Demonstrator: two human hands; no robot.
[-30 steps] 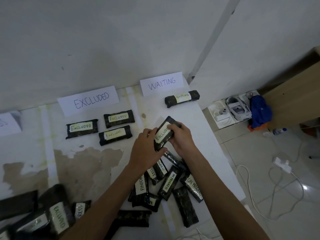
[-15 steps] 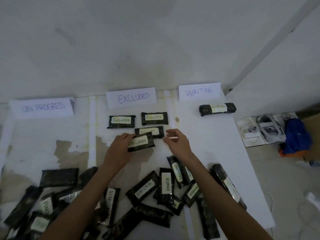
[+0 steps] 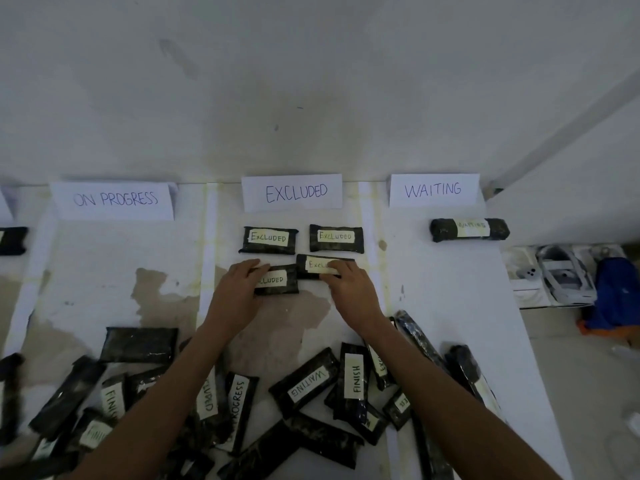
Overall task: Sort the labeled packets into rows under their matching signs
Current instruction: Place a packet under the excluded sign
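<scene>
Three paper signs stand along the wall: ON PROGRESS (image 3: 114, 199), EXCLUDED (image 3: 294, 192) and WAITING (image 3: 433, 189). Two dark packets labelled EXCLUDED (image 3: 268, 239) (image 3: 336, 237) lie side by side under the EXCLUDED sign. In a second row, my left hand (image 3: 239, 292) grips the left end of another EXCLUDED packet (image 3: 280, 280) lying on the table. My right hand (image 3: 349, 289) rests its fingers on the label of the neighbouring EXCLUDED packet (image 3: 311, 265). One WAITING packet (image 3: 469, 229) lies under its sign.
A loose pile of several labelled packets (image 3: 304, 382) spreads across the near side of the white table (image 3: 450, 289). A dark packet (image 3: 12, 240) shows at the left edge. Off the table's right edge, on the floor, sit white headset boxes (image 3: 561, 275) and a blue bag (image 3: 613, 292).
My left hand carried the EXCLUDED packet leftward from in front of me and set it down in the second row. My right hand let go of it and moved onto the neighbouring packet.
</scene>
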